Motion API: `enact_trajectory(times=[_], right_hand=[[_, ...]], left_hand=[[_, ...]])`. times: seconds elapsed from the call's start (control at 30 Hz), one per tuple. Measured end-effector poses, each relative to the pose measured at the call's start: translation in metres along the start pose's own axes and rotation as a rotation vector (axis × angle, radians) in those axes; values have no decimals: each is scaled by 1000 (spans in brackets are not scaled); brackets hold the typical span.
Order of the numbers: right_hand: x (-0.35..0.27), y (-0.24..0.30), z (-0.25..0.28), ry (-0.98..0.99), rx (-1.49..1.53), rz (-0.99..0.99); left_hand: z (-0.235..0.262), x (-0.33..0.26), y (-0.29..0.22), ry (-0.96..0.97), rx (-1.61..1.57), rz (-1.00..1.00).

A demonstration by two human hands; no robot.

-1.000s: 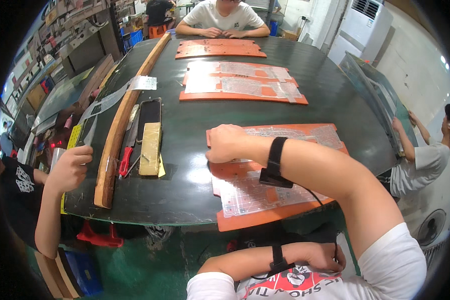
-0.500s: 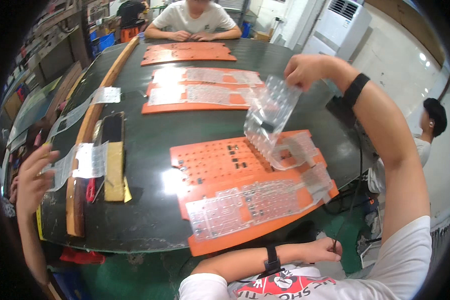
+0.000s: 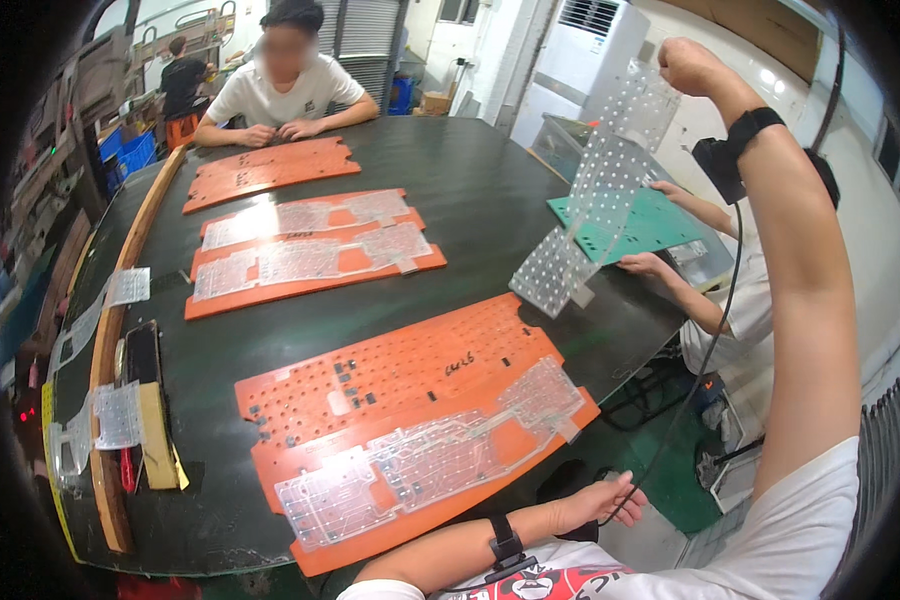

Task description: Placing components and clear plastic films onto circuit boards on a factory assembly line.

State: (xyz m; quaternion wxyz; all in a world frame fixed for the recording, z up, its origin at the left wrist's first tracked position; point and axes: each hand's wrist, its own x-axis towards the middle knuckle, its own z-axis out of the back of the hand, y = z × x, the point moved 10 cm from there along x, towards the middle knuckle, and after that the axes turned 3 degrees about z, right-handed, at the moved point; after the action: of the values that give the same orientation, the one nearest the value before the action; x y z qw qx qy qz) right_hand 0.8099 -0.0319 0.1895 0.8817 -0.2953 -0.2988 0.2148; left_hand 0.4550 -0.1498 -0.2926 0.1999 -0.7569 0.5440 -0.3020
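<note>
My right hand (image 3: 688, 68) is raised at the upper right, its fingers pinched on the top end of a clear plastic keyboard membrane sheet (image 3: 602, 190). The sheet hangs at a slant, dotted with pale spots, its lower end above the dark table. My left hand (image 3: 610, 500) is low near my body with its fingers apart, beside a black cable (image 3: 705, 360). In front of me lies an orange board (image 3: 450, 375) with small holes and black pads on its far half. Another clear membrane sheet (image 3: 435, 460) with fine traces lies flat on the near half.
Farther off lie an orange board with two clear sheets (image 3: 315, 250) and a bare orange board (image 3: 270, 172), before a seated co-worker (image 3: 285, 95). At right another person holds a green board (image 3: 660, 228) by a clear bin. A wooden strip (image 3: 110, 400), phone and sheets line the left.
My right hand has lifted the membrane sheet up off the far half of the board. My left hand's fingers have spread. The view has swung right, and the person with the green board appears.
</note>
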Motion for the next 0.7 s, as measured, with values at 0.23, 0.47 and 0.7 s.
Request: enact_trajectory(times=[0.23, 0.47, 0.7], right_hand=[[-154, -163, 1, 305, 375, -612], [-434, -270, 12, 403, 515, -1158], [-696, -247, -11, 790, 535, -1474]], left_hand=[[13, 19, 55, -71, 202, 415], [-59, 15, 109, 464, 388, 754], [-97, 7, 148, 762, 573, 879]])
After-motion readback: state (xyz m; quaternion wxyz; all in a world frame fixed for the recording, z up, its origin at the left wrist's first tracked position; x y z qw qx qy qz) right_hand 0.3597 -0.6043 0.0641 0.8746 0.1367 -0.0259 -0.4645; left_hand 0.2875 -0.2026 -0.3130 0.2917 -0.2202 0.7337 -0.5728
